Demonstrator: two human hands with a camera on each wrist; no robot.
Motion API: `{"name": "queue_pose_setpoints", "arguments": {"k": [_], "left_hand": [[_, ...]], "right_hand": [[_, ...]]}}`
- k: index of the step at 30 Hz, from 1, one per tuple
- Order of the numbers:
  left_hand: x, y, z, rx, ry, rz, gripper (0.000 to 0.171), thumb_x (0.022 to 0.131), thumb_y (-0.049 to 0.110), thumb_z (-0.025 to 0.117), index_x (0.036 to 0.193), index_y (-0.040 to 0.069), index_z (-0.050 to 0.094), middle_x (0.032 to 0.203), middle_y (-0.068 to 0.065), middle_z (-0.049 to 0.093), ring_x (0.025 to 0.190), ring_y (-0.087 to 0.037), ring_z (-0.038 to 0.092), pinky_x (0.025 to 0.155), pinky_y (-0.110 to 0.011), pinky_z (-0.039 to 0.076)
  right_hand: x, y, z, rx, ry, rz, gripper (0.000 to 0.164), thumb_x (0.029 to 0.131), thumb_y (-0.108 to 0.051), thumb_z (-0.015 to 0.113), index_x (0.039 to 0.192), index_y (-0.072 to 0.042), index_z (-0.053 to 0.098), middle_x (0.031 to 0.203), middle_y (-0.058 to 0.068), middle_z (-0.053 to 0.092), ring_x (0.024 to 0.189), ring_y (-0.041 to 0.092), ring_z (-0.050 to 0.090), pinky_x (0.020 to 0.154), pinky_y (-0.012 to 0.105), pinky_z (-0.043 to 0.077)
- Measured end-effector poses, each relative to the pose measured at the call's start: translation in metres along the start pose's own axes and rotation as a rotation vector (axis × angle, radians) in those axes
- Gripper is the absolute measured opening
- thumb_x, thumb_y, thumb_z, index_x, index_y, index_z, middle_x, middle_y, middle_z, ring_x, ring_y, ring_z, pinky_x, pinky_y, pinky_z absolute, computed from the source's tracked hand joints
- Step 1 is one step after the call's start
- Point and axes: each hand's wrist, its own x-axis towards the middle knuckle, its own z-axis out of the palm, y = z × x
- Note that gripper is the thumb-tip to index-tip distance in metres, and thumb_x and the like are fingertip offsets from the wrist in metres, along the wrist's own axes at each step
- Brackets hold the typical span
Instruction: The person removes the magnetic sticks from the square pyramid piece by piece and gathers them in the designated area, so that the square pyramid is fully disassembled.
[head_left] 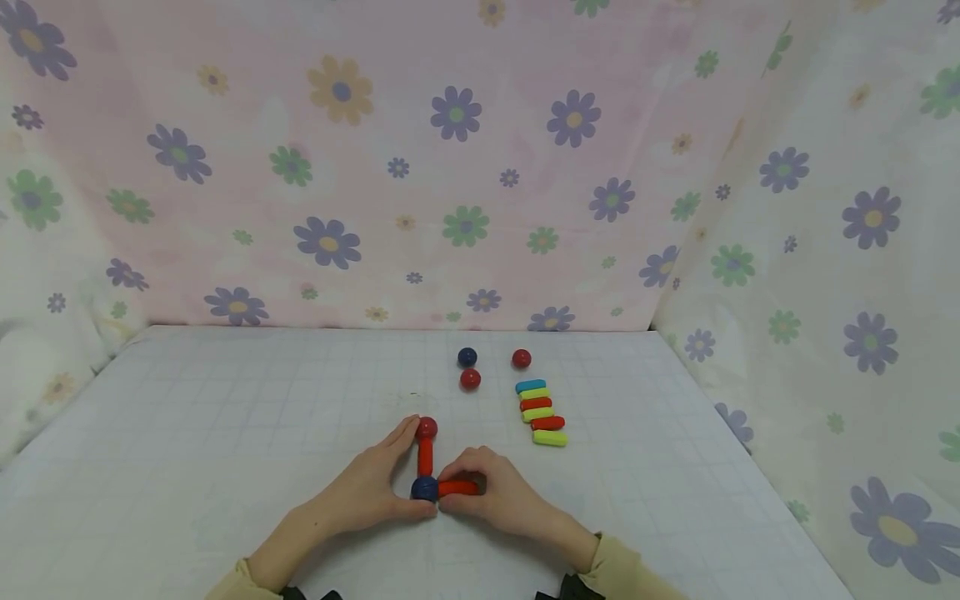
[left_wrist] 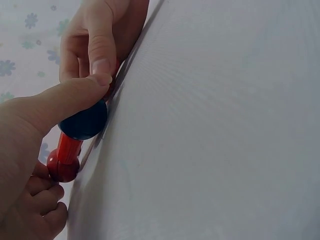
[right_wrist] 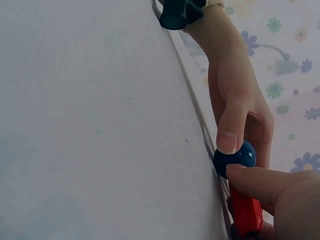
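A dark blue ball (head_left: 424, 489) lies on the table with one red rod (head_left: 426, 457) running away from me to a red ball (head_left: 427, 427). Spanning this piece from the left, my left hand (head_left: 360, 493) has its fingertips at the red ball and its thumb at the blue one. My right hand (head_left: 504, 498) pinches a second red rod (head_left: 459, 487) between thumb and fingers, its end against the blue ball's right side. In the right wrist view, both thumbs touch the blue ball (right_wrist: 245, 156). Whether that rod is joined to the ball cannot be told.
Beyond the hands sit another dark blue ball (head_left: 467, 357) and two red balls, one nearer (head_left: 470, 379), one farther right (head_left: 521, 358). Several short rods, including a blue rod (head_left: 531, 386) and a yellow rod (head_left: 550, 437), lie in a column. Flowered cloth (head_left: 405, 167) hangs behind the white table (head_left: 187, 400).
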Motion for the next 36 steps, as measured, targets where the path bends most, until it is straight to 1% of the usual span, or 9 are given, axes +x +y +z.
{"name": "queue_pose_setpoints", "arguments": {"k": [4, 8, 12, 21, 27, 36], "left_hand": [[-0.0008, 0.0006, 0.0000, -0.005, 0.002, 0.004, 0.120, 0.069, 0.063, 0.082, 0.158, 0.006, 0.025, 0.165, -0.008, 0.024, 0.149, -0.033, 0.032, 0.116, -0.058, 0.033], [-0.0015, 0.0016, -0.0004, -0.009, 0.004, 0.004, 0.120, 0.070, 0.062, 0.082, 0.158, 0.005, 0.025, 0.165, -0.008, 0.024, 0.149, -0.032, 0.031, 0.116, -0.057, 0.033], [-0.0019, 0.0021, -0.0005, -0.009, 0.005, 0.007, 0.120, 0.070, 0.062, 0.082, 0.158, 0.005, 0.025, 0.166, -0.009, 0.024, 0.149, -0.032, 0.030, 0.117, -0.057, 0.032], [-0.0006, 0.0014, 0.0004, 0.006, -0.001, 0.016, 0.120, 0.070, 0.064, 0.081, 0.158, 0.005, 0.025, 0.165, -0.009, 0.024, 0.149, -0.032, 0.030, 0.116, -0.056, 0.033], [-0.0004, 0.0015, 0.0006, 0.006, -0.003, 0.005, 0.119, 0.070, 0.064, 0.081, 0.158, 0.006, 0.026, 0.166, -0.007, 0.024, 0.149, -0.031, 0.031, 0.116, -0.057, 0.033], [-0.0001, 0.0019, 0.0007, 0.004, -0.003, -0.001, 0.119, 0.070, 0.063, 0.082, 0.158, 0.006, 0.026, 0.165, -0.007, 0.025, 0.150, -0.031, 0.030, 0.116, -0.057, 0.033]], "right_hand": [[-0.0006, -0.0011, 0.0001, -0.011, 0.008, -0.005, 0.021, 0.089, -0.029, 0.076, 0.110, -0.029, 0.072, 0.104, -0.012, 0.069, 0.098, 0.009, 0.054, 0.089, 0.023, 0.047], [-0.0017, -0.0033, -0.0002, -0.016, 0.017, 0.010, 0.020, 0.090, -0.033, 0.074, 0.109, -0.029, 0.073, 0.104, -0.012, 0.069, 0.094, 0.009, 0.054, 0.085, 0.022, 0.045], [-0.0018, -0.0040, -0.0001, -0.007, 0.021, 0.025, 0.020, 0.090, -0.034, 0.074, 0.110, -0.029, 0.073, 0.104, -0.012, 0.069, 0.094, 0.009, 0.054, 0.085, 0.022, 0.045], [-0.0015, -0.0007, 0.0004, 0.002, 0.022, 0.005, 0.019, 0.092, -0.034, 0.073, 0.110, -0.028, 0.073, 0.102, -0.011, 0.068, 0.093, 0.009, 0.055, 0.083, 0.022, 0.046], [-0.0016, -0.0009, 0.0001, -0.001, 0.016, 0.000, 0.019, 0.092, -0.033, 0.073, 0.110, -0.028, 0.073, 0.100, -0.011, 0.067, 0.092, 0.009, 0.054, 0.082, 0.022, 0.046], [-0.0008, -0.0001, 0.0002, 0.009, 0.006, 0.005, 0.017, 0.092, -0.032, 0.072, 0.109, -0.027, 0.074, 0.100, -0.010, 0.068, 0.094, 0.010, 0.054, 0.084, 0.023, 0.046]]}}
